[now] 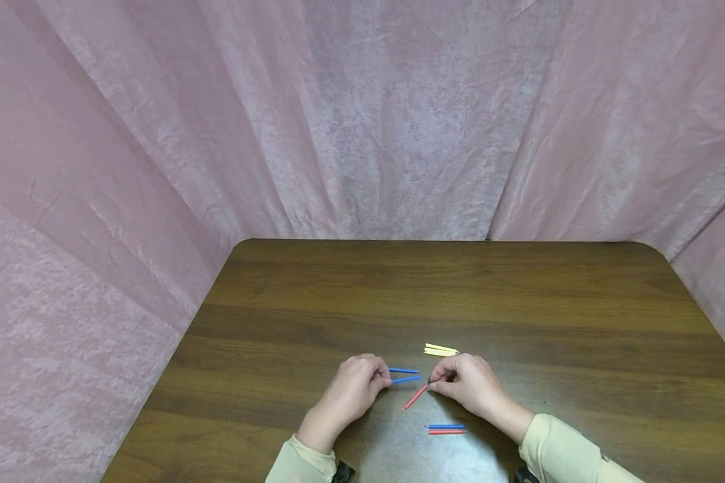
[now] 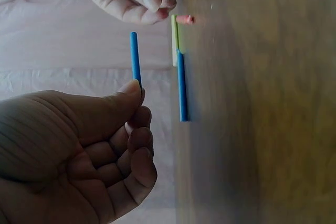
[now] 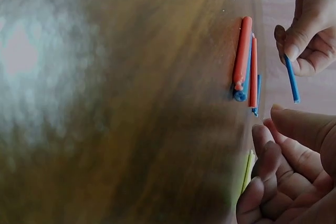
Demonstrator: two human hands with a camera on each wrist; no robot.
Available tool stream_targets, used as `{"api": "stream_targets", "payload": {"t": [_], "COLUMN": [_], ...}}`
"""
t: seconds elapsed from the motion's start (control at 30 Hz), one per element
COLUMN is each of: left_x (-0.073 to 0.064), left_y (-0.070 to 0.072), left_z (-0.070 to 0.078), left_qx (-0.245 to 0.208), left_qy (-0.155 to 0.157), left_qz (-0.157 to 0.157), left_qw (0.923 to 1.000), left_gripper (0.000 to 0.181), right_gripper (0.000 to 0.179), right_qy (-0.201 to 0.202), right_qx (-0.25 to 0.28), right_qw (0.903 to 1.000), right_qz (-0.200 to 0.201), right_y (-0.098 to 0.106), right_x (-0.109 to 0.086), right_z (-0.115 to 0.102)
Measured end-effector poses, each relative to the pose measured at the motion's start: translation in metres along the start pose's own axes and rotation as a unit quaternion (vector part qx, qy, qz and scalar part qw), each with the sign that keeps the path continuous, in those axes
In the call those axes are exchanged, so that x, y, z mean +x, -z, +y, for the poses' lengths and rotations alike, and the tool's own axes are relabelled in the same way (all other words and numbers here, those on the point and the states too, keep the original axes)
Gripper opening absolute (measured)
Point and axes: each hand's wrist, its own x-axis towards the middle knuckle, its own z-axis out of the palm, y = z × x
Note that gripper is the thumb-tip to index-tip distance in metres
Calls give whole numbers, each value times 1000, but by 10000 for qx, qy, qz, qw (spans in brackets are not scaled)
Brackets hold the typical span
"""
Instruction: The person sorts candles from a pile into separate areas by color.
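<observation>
My left hand (image 1: 353, 389) pinches one end of a thin blue stick (image 1: 406, 380), held above the table in the left wrist view. A second blue stick (image 1: 403, 370) lies on the table just beyond it. My right hand (image 1: 468, 382) is over a slanted red stick (image 1: 415, 398), its fingertips close to the upper end. In the right wrist view that red stick (image 3: 253, 72) lies apart from the right hand (image 3: 294, 166), whose thumb stands off from its loosely curled fingers with nothing between them.
Several yellow sticks (image 1: 440, 350) lie together beyond the right hand. Nearer to me, a blue stick (image 1: 446, 426) and a red stick (image 1: 448, 433) lie side by side. The brown wooden table (image 1: 338, 282) ends at a pink curtain (image 1: 368, 134).
</observation>
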Motion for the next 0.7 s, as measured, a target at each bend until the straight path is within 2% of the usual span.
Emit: {"api": "stream_targets", "payload": {"t": [0.7], "left_x": [17], "left_y": [4], "left_z": [-17], "left_qx": [264], "left_qy": [79], "left_qz": [-222], "left_qw": [9994], "left_gripper": [16], "right_gripper": [8], "right_qy": [-75], "right_qx": [113], "right_qw": [9999], "right_qz": [-22], "right_y": [-5], "right_x": [-1], "right_z": [-2]}}
